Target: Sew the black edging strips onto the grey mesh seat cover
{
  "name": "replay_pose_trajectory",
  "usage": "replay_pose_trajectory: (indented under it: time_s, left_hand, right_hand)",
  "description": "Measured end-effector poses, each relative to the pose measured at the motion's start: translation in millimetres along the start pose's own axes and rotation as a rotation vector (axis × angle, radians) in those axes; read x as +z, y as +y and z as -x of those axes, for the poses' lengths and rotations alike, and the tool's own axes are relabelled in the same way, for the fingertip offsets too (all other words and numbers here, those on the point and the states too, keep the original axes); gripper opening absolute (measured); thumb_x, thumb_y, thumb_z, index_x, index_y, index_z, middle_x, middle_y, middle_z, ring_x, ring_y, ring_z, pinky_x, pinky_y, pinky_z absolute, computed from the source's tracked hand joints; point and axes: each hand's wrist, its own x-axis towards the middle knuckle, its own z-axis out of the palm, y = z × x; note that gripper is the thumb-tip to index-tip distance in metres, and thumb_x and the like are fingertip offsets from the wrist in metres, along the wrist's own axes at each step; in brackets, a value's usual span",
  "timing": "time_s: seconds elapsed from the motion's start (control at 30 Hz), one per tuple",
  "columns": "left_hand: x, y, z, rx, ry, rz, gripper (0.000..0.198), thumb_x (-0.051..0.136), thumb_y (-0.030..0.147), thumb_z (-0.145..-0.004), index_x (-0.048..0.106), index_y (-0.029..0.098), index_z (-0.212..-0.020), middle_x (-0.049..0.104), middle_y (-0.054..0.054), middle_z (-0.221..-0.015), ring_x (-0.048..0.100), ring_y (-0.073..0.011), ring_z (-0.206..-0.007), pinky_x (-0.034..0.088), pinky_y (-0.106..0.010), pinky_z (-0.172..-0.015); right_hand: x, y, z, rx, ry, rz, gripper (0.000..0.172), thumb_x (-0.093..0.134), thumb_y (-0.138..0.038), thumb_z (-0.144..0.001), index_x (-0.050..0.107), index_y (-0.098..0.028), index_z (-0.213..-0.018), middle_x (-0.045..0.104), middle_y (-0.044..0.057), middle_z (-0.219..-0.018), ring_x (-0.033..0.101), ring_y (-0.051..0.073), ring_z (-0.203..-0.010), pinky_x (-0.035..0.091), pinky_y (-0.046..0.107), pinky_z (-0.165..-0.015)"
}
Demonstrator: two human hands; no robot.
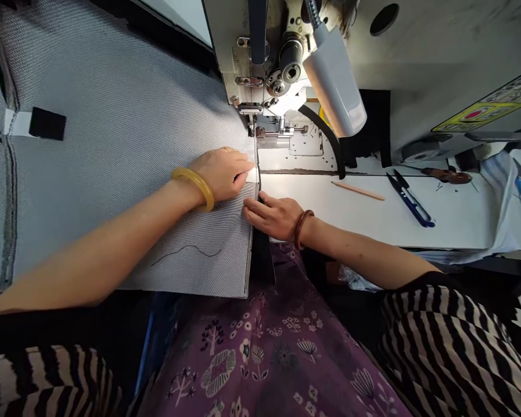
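A large sheet of grey mesh fabric (125,150) lies under the sewing machine's presser foot (252,126), its right edge lined up below the needle area. My left hand (226,172) rests on the fabric just in front of the foot, fingers bent and closed over a small white label (252,175) at the edge. Close by, my right hand (275,217) grips the same edge, fingertips on top of the fabric beside a black strip (261,255). What lies beneath the fingers of both hands is hidden. A loose dark thread (186,248) trails across the fabric.
The sewing machine (417,52) stands ahead, with a lamp (336,81) over its bed. On the white table (455,223) at right lie a pencil (358,190), blue-handled thread snips (410,200) and a brown-handled tool (449,175). Another label (21,123) with a black square is at far left.
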Motion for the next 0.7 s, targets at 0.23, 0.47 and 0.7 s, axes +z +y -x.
replay_pose_trajectory:
  time_s: [0.23,0.47,0.7]
  left_hand:
    - [13.7,10.1,4.7,-0.039,0.139,-0.002,0.035,0.036,0.019,-0.089,0.069,0.014,-0.098,0.07,-0.01,-0.099,0.062,-0.024,-0.097,0.05,-0.039,-0.086]
    - [14.0,15.4,3.9,-0.079,0.138,-0.039,0.032,0.039,0.017,-0.089,0.069,0.015,-0.1,0.07,-0.011,-0.098,0.062,-0.0261,-0.093,0.049,-0.039,-0.076]
    - [10.4,9.0,5.6,-0.002,0.097,-0.141,0.035,0.033,0.021,-0.093,0.067,0.018,-0.101,0.069,-0.009,-0.098,0.058,-0.0255,-0.088,0.044,-0.037,-0.069]
  right_hand:
    - [2.6,-0.3,0.4,0.016,0.0,-0.097,0.033,0.031,-0.011,-0.097,0.064,-0.014,-0.097,0.066,0.009,-0.097,0.058,0.015,-0.079,0.049,0.029,-0.069]
    - [-13.7,5.7,13.9,-0.046,-0.083,-0.187,0.03,0.042,-0.018,-0.093,0.06,-0.005,-0.114,0.058,0.018,-0.122,0.056,0.025,-0.11,0.054,0.038,-0.081]
    - [-7.9,15.8,6.1,-0.211,-0.003,-0.016,0.03,0.037,-0.013,-0.096,0.059,-0.007,-0.116,0.063,0.017,-0.115,0.063,0.019,-0.087,0.052,0.037,-0.07]
